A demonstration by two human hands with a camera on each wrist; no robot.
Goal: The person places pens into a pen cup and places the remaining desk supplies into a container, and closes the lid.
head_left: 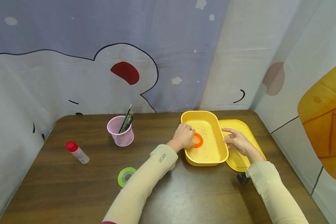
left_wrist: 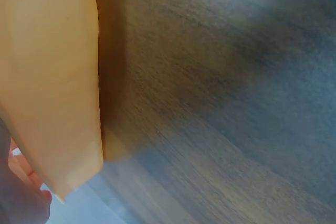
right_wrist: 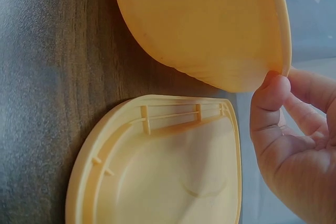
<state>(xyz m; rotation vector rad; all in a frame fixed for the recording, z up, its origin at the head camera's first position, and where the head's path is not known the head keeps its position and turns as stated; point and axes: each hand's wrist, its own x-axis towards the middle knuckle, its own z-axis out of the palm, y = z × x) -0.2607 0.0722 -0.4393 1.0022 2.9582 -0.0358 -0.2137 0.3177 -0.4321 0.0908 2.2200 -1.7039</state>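
Left grip [head_left: 184, 137] over yellow box [head_left: 212, 144], hold unclear, right grip [head_left: 239, 143] in a pinch on its rim [right_wrist: 284, 24]

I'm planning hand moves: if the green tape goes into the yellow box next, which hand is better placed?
Probably the left hand. The green tape lies beside its sleeve. The right hand is farther off, pinching the yellow box on its right side.

Both forearms reaching forward in rolled sleeves, left hand [head_left: 182, 136] knuckles up — fingers curled, right hand [head_left: 238, 143] pinching — thumb bent against index finger.
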